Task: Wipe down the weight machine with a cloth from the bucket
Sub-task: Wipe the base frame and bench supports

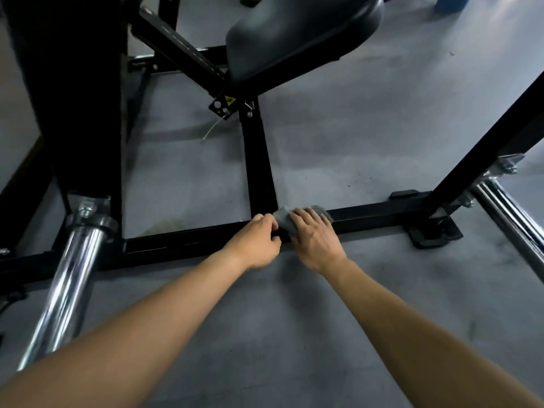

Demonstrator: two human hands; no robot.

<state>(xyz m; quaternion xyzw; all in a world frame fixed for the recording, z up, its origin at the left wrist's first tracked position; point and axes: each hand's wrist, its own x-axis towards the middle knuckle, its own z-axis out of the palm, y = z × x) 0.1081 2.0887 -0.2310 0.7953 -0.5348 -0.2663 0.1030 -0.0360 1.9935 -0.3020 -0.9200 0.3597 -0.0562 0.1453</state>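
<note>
The grey cloth (282,219) lies bunched on the weight machine's black base bar (376,212), pressed under the right hand (316,240), its fingers (309,215) flat and slightly spread. Just left of them the left hand (259,240) curls its fingers on the same bar. A hard stroke could slip the cloth free or knock fingertips against the joint (265,201) just beyond.

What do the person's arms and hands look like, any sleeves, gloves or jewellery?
No sleeve is in view right up to the picture's edge. The left hand and the right hand wear no gloves, and no watch, ring or wristband shows on either.
</note>
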